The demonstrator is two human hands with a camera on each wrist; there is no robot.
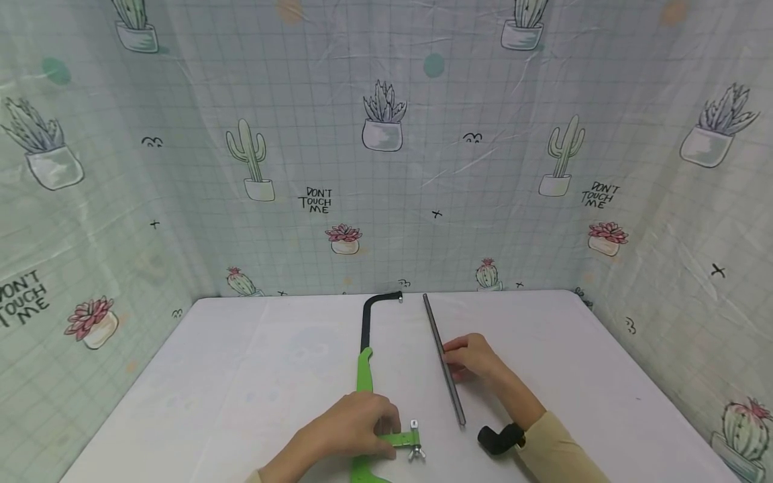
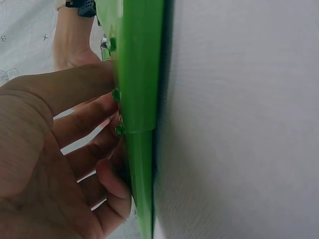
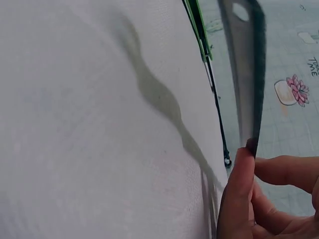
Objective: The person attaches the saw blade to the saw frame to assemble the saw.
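A green and black hacksaw frame (image 1: 365,372) lies lengthwise on the table, its black bent end pointing away. My left hand (image 1: 356,426) grips its green part near the wing nut (image 1: 417,453). In the left wrist view the thumb and fingers (image 2: 82,122) curl against the edge of the green metal. To the right of the frame, my right hand (image 1: 477,359) pinches a grey hacksaw blade (image 1: 451,389) around its middle. A hole shows at the blade's near end in the right wrist view, where thumb and fingertips (image 3: 243,172) hold the strip above the table.
The white table (image 1: 241,376) reaches back to a printed curtain (image 1: 423,174) that also hangs along both sides. A black wrist camera (image 1: 500,439) sticks out from the right wrist, near the blade's near end.
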